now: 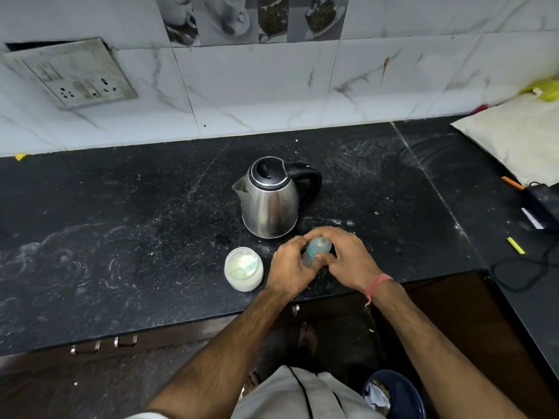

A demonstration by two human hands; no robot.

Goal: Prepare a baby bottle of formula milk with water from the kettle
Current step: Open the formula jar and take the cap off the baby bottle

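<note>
A clear baby bottle (317, 247) with a teal ring stands near the front edge of the black counter (121, 237). My left hand (287, 267) wraps the bottle's lower body. My right hand (344, 255) grips its domed cap from above and the right. Just behind the bottle stands a steel kettle (269, 204) with a black lid and handle, lid closed, spout pointing left. To the left of my hands sits an open jar of pale formula powder (243, 269) with a green scoop lying inside.
A white sack (514, 134) lies at the back right. Black cables (526, 273), a dark device (541, 207) and a yellow piece (515, 245) sit on the right counter. A wall socket plate (72, 74) hangs at upper left. A blue bin (396, 394) stands on the floor.
</note>
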